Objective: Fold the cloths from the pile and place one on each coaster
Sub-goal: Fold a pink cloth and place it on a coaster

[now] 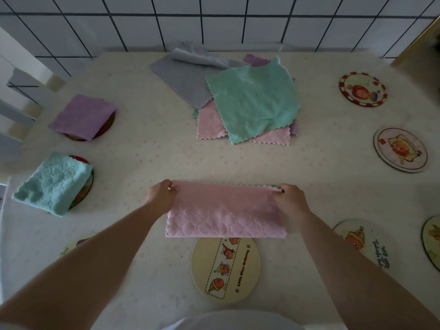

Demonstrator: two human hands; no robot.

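Observation:
A pink quilted cloth (226, 210), folded in half into a wide strip, lies in front of me. My left hand (162, 194) pinches its far left corner and my right hand (289, 197) pinches its far right corner. Its near edge overlaps a round yellow coaster (225, 270). The pile (247, 101) sits at the back: a green cloth on top, pink, grey and purple ones beneath. On the left, a folded purple cloth (83, 116) covers one coaster and a folded light-blue cloth (53, 183) covers another.
Bare picture coasters lie on the right: one at the back (363, 89), one in the middle (400, 150), two near the front (362, 241) (432, 241). Another coaster (76, 245) peeks from under my left forearm. A tiled wall stands behind the table.

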